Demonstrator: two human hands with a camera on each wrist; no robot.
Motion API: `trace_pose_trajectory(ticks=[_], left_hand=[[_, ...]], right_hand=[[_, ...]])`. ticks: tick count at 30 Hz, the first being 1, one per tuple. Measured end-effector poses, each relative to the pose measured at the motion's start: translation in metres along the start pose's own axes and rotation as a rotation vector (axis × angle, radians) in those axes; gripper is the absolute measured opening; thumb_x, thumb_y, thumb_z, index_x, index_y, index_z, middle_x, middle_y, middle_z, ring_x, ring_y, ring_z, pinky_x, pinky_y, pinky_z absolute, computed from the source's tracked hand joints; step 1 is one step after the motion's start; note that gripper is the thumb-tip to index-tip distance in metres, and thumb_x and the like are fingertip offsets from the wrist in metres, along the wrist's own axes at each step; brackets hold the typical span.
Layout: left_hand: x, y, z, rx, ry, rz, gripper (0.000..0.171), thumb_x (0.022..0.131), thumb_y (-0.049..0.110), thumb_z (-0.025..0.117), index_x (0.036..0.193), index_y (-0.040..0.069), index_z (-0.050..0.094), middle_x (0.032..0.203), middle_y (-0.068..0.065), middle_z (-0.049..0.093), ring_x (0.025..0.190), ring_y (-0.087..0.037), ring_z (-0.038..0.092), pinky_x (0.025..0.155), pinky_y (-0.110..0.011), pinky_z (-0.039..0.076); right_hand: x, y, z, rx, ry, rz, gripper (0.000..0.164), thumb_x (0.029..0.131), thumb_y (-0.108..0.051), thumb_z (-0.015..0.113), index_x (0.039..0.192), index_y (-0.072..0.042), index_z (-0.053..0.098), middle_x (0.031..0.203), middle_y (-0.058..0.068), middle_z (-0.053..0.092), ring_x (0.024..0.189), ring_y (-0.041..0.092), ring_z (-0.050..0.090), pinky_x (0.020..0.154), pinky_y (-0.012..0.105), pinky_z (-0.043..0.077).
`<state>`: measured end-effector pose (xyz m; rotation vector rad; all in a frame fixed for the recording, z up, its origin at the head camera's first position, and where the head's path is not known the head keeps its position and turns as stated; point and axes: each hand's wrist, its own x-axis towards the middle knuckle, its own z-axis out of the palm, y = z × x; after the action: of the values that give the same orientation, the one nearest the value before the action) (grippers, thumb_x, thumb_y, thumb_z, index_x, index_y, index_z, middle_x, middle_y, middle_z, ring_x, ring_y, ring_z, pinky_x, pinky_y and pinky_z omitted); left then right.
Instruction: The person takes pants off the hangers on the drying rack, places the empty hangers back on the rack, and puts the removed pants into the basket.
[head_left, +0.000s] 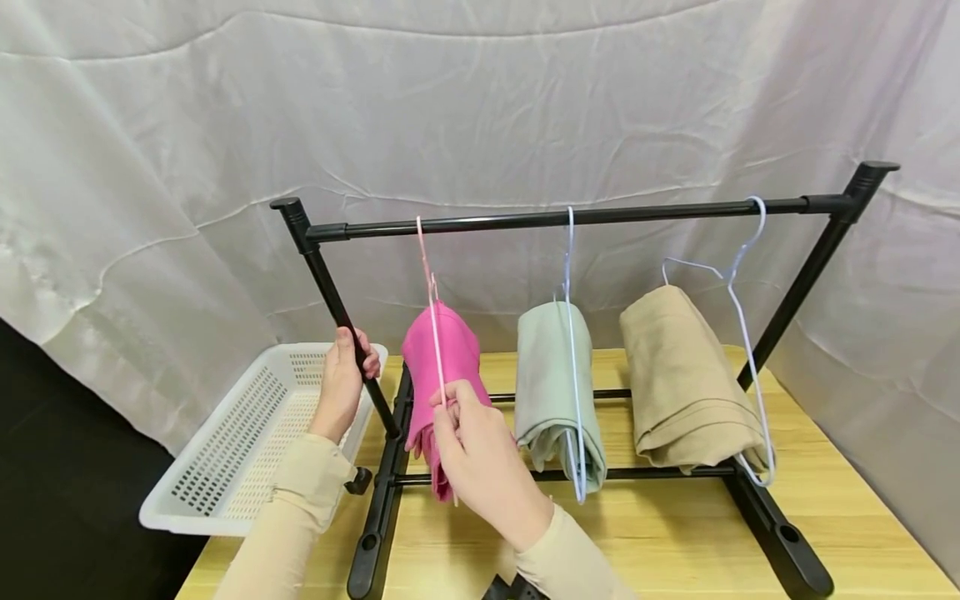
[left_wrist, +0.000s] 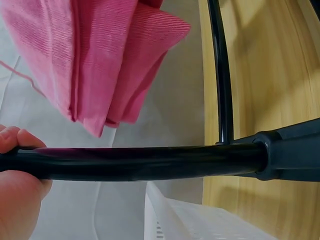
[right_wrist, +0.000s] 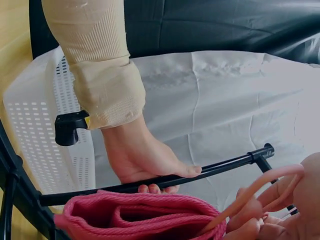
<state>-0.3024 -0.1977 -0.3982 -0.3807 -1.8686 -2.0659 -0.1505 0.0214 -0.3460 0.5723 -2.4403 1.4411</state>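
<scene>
My left hand (head_left: 342, 385) grips the left upright (left_wrist: 125, 164) of a black clothes rack, fingers and thumb wrapped round the post. With my right hand (head_left: 480, 446) I pinch the front end of a pink hanger (right_wrist: 255, 192). A folded pink garment (head_left: 442, 342) hangs over that hanger, whose hook sits on the rack's top bar (head_left: 495, 223). To its right hangs a folded pale green garment (head_left: 551, 367) on a bluish hanger (head_left: 572, 333). A folded khaki garment (head_left: 675, 375) is on another bluish hanger (head_left: 742, 308), farther right on the bar.
A white perforated basket (head_left: 161, 508) stands left of the rack, close beside my left forearm. The rack's black feet (head_left: 783, 533) rest on a wooden table (head_left: 637, 542). Pale curtains (head_left: 480, 108) hang behind and at the right.
</scene>
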Motion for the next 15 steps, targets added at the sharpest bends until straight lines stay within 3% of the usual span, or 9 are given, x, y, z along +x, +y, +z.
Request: trace_pose_trajectory(ticks=[10, 15], left_hand=[[0.003, -0.003, 0.003, 0.002, 0.018, -0.026, 0.056, 0.11, 0.059, 0.025, 0.091, 0.011, 0.045, 0.066, 0.0, 0.042, 0.06, -0.012, 0.041, 0.059, -0.025, 0.037], [0.005, -0.003, 0.004, 0.012, 0.011, -0.024, 0.056, 0.11, 0.061, 0.023, 0.093, 0.011, 0.044, 0.068, 0.0, 0.042, 0.062, -0.011, 0.042, 0.059, -0.025, 0.037]], right_hand=[[-0.003, 0.002, -0.014, 0.134, -0.067, 0.096, 0.028, 0.118, -0.025, 0.044, 0.13, -0.003, 0.057, 0.062, 0.008, 0.067, 0.035, 0.012, 0.053, 0.037, 0.034, 0.051], [0.0, 0.003, -0.017, 0.159, -0.058, 0.123, 0.025, 0.117, -0.023, 0.045, 0.127, -0.003, 0.058, 0.059, 0.013, 0.065, 0.034, 0.014, 0.053, 0.034, 0.038, 0.051]])
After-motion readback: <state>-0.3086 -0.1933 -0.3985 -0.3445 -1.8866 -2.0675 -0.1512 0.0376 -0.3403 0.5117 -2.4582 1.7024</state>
